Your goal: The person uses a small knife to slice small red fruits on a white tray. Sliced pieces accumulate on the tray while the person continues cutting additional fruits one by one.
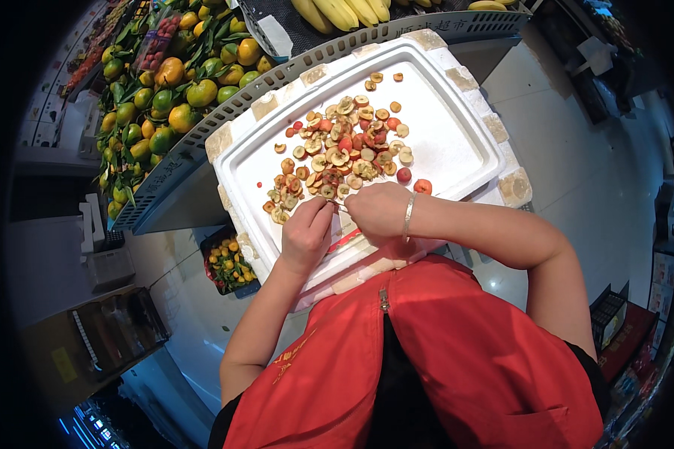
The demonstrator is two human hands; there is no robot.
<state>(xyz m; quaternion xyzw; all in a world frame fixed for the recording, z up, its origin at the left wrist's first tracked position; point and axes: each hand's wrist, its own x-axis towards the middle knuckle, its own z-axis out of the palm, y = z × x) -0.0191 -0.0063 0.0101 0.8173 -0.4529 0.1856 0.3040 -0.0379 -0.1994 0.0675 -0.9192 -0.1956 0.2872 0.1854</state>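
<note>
My left hand [308, 233] and my right hand [379, 212] meet over the near side of a white foam box lid [455, 132]. Their fingers are curled, and a thin dark object [337, 203] shows between the fingertips; its kind is too small to tell. What else the left fingers hold is hidden. Just beyond them lies a heap of cut, small red-skinned fruit pieces [337, 157], pale inside and partly browned. Two rounder red fruits [404, 175] sit beside my right hand. Under my hands is a printed sheet [342, 225] with a red band.
Green and orange mandarins with leaves [163, 112] fill a display at the left, with a bag of red fruit [158, 40] on top. Bananas [342, 12] lie behind the perforated display edge [337, 47]. A crate of small orange fruit [230, 261] stands on the tiled floor.
</note>
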